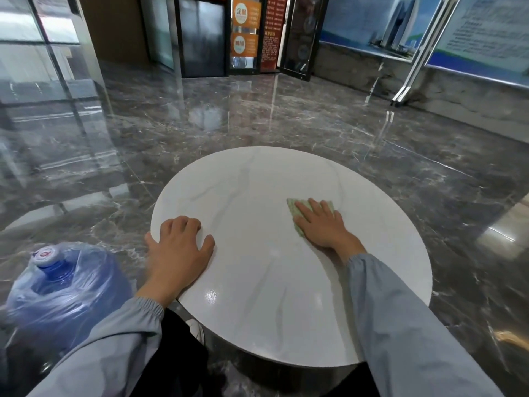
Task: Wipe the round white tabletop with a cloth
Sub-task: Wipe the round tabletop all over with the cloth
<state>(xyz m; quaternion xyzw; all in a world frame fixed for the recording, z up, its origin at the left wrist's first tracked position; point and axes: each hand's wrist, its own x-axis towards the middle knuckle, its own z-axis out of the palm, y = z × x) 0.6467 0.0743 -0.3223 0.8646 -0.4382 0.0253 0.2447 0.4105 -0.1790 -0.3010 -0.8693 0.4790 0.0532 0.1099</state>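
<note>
Green cloth (292, 210) under flat right hand (322, 226), right of tabletop (257, 282) centre; left hand (179, 246) loosely bent on left rim, gripping nothing; wipe probably underway, coverage unclear.

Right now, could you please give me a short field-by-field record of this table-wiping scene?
surface: round white tabletop, faint grey veins
tool: green cloth, flat on the tabletop's right side
wiping: right hand flat on the cloth, fingers straight
bracing: left hand rests at the tabletop's left edge, fingers bent
beside table: blue water jug in plastic wrap, on the dark marble floor, at the left
</note>
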